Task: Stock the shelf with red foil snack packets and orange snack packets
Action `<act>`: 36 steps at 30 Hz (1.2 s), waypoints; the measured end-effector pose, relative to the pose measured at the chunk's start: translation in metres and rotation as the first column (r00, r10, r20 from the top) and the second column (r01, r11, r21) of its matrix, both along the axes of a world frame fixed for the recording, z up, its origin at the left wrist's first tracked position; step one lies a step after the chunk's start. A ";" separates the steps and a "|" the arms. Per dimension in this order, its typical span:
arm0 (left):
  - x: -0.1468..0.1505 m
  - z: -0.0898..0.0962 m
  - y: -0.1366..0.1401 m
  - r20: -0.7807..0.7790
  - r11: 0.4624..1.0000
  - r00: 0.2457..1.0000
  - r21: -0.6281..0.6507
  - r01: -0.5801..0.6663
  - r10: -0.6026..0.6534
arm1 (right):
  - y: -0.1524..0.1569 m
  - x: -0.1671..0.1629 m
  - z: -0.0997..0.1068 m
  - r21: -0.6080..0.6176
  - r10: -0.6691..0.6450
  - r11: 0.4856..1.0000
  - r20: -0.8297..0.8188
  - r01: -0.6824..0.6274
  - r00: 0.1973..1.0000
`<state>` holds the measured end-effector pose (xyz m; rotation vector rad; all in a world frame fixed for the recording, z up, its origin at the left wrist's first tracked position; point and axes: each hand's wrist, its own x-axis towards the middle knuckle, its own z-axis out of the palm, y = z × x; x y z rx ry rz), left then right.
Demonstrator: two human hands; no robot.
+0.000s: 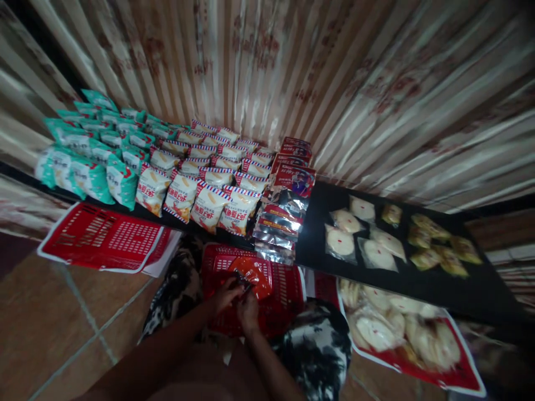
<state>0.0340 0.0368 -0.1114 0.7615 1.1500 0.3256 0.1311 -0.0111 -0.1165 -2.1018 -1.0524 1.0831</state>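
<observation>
Both of my hands meet low in the middle of the head view, over a red plastic basket (301, 289) between my knees. My left hand (224, 295) is closed, its fingertips on a small dark shiny packet (243, 280). From the other side my right hand (249, 313) is closed on the same packet, with its fingers partly hidden. Just beyond them in the basket lies a bright orange plastic bag (259, 278). The dim light hides the packet's print and the basket's bottom.
A low black table (311, 245) bears several teal snack bags (90, 178), white snack bags (211, 206), dark red packets (288, 181), wrapped round white cakes (340, 242) and gold packets (426, 259). Red baskets stand left (100, 236) and right (460, 362). A curtain (259, 67) hangs behind.
</observation>
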 end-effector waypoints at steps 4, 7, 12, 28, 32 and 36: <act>-0.007 0.019 -0.013 0.091 0.996 0.996 0.082 -0.023 0.015 | -0.006 0.003 0.021 0.067 0.056 0.996 0.051 -0.060 0.997; -0.012 0.039 -0.015 0.162 0.990 0.987 0.139 -0.036 0.013 | -0.006 0.010 0.040 0.163 0.096 0.980 0.091 -0.110 0.991; -0.021 0.067 -0.013 0.228 0.991 0.972 0.129 0.029 -0.058 | -0.007 0.017 0.070 0.254 0.070 0.963 0.079 -0.088 0.994; -0.021 0.113 -0.009 0.206 0.904 0.966 0.363 -0.226 0.158 | -0.016 0.039 0.164 0.280 -0.148 0.921 -0.391 0.271 0.908; -0.020 0.126 -0.011 0.353 0.932 0.936 0.340 -0.125 -0.004 | -0.017 0.045 0.171 0.221 -0.143 0.920 -0.578 0.323 0.803; -0.018 0.135 -0.013 0.331 0.930 0.940 0.364 -0.048 -0.081 | -0.019 0.044 0.173 0.217 -0.097 0.924 -0.663 0.315 0.742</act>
